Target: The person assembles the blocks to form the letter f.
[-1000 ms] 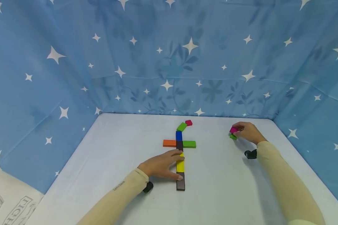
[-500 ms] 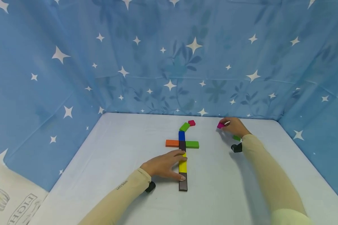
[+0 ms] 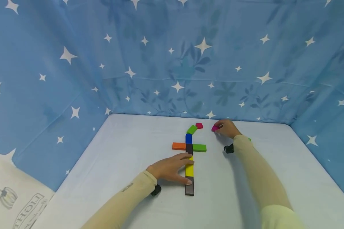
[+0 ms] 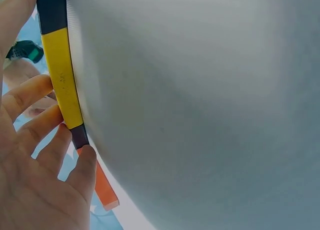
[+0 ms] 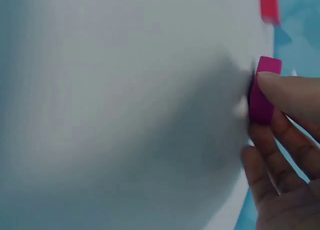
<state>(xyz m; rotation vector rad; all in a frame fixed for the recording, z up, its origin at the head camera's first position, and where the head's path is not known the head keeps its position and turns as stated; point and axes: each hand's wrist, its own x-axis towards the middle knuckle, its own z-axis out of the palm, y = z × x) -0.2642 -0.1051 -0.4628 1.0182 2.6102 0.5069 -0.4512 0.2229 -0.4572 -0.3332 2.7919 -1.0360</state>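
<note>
My right hand (image 3: 228, 128) pinches a magenta block (image 5: 265, 90) between thumb and fingers, close over the back of the table. My left hand (image 3: 169, 168) lies spread beside a column of blocks. Its fingertips touch the yellow block (image 4: 62, 78), and its thumb reaches the dark brown block (image 3: 189, 187) at the near end. Farther along the column come another dark brown block (image 3: 189, 149) and a blue block (image 3: 188, 139). An orange block (image 3: 179, 146) and a green block (image 3: 199, 148) stick out to its sides. A tilted green block (image 3: 192, 129) and a pinkish-red block (image 3: 199, 126) curve off the top.
Another green block (image 3: 249, 139) lies behind my right wrist, mostly hidden. The white table (image 3: 126, 136) ends at a blue star-patterned curtain (image 3: 160, 63) at the back and sides. A black wrist camera (image 3: 228, 149) hangs under my right wrist.
My right hand has carried the magenta block leftward and away from the green block on the right, toward the pinkish-red block. My left hand stays at the column while the head view shifts slightly.
</note>
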